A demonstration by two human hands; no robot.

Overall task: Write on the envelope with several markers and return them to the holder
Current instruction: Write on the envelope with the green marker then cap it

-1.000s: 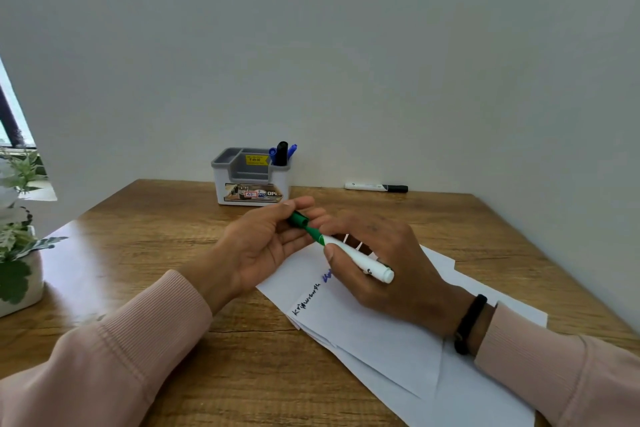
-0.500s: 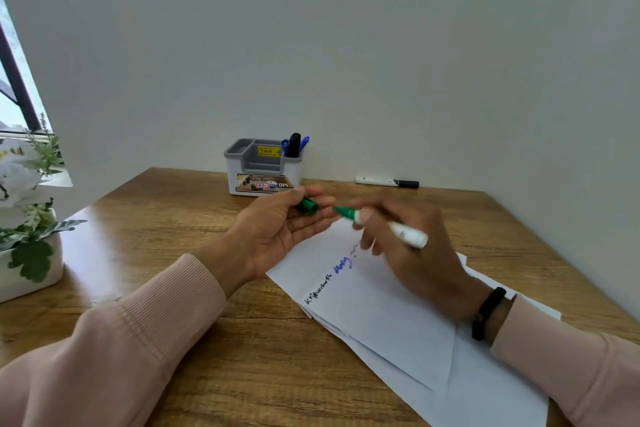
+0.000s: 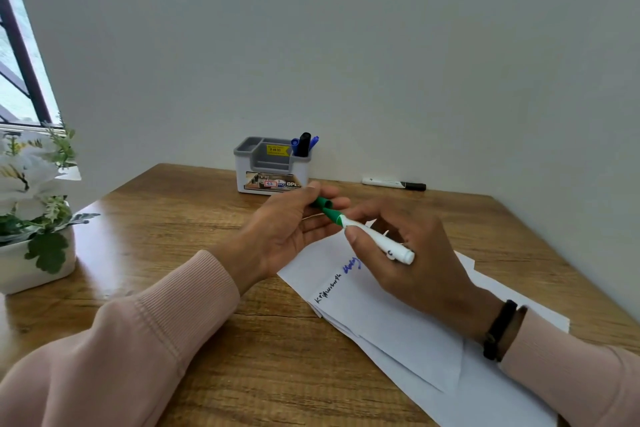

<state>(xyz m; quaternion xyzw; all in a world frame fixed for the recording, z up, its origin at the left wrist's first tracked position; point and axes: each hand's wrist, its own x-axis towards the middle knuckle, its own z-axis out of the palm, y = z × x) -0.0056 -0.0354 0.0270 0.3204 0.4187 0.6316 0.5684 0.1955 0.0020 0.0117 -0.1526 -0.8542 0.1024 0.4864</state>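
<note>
A plain pale wall backs a wooden worktop. The right hand pinches the green marker, its long axis slanting up-left toward the cap pinched in the left hand, tip just beside it. The envelope below carries illegible black and blue scrawl. The holder bears a yellow "49.00" sticker.

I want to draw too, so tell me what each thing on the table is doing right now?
Green-and-white marker: uncapped, held in right hand.
Green cap: off, pinched in left hand.
White paper envelope: flat on the wooden table, black and blue writing on it.
Grey-and-white plastic holder: upright, capped blue and black markers standing in it.
White marker with black cap: capped, lying by the wall.
</note>
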